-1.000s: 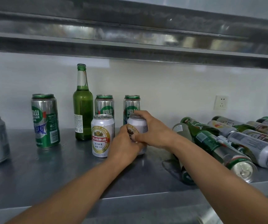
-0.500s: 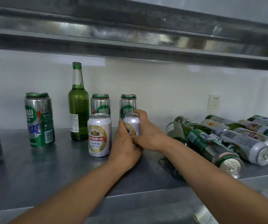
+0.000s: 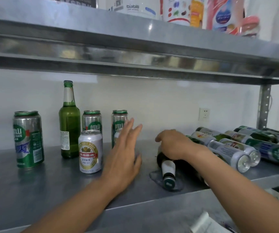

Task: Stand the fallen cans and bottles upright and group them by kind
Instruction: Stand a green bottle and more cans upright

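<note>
On the steel shelf (image 3: 34, 190), a heap of fallen cans and bottles (image 3: 233, 152) lies at the right; 1 green bottle (image 3: 69, 128) stands at the left. The fallen bottle (image 3: 168, 167) lies neck toward the front edge, and the right hand (image 3: 174, 145) has its grip curled over the body. The left hand (image 3: 123, 157) hovers, grip wide and empty. Likely next: tip this bottle upright and set it beside the standing one.

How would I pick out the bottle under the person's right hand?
On the lower steel shelf, right of the standing metal cans, lies a heap of fallen containers. The dark green glass bottle at its left edge, under the right hand, alone points its capped neck forward.
</note>
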